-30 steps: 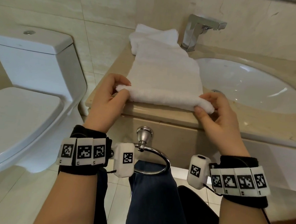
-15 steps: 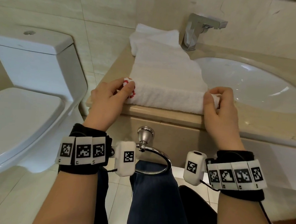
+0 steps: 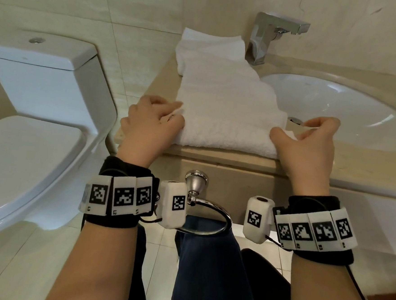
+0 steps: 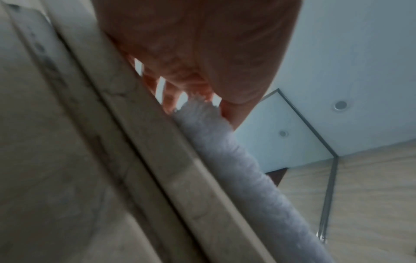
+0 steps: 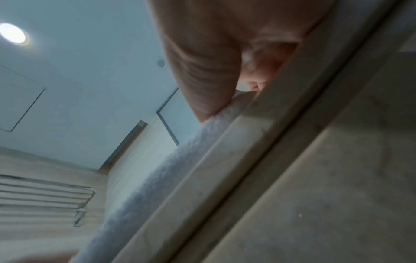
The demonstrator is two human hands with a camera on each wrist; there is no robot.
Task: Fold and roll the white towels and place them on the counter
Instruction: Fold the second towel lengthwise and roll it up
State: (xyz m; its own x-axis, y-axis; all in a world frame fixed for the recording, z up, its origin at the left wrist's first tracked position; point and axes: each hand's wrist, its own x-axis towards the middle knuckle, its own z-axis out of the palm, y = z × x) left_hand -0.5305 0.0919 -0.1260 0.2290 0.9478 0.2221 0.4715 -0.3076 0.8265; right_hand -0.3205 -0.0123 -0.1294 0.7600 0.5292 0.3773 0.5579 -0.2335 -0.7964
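A long white towel (image 3: 226,98) lies folded lengthwise on the beige counter (image 3: 238,161), its near end turned into a thick roll (image 3: 226,137) along the front edge. My left hand (image 3: 152,123) grips the roll's left end with curled fingers. My right hand (image 3: 308,138) grips the right end, thumb on top. In the left wrist view the roll (image 4: 225,147) runs along the counter edge from my fingers (image 4: 171,99). The right wrist view shows the roll (image 5: 162,170) under my thumb. A second white towel (image 3: 211,45) lies bunched at the far end.
The white sink basin (image 3: 340,106) sits right of the towel, with a chrome faucet (image 3: 268,35) behind. A white toilet (image 3: 31,105) stands to the left. A chrome towel ring (image 3: 202,206) hangs below the counter front, between my wrists.
The roll has grown thicker and moved a little away from me along the towel. Both hands shifted from pinching a thin fold to curling over the roll's ends.
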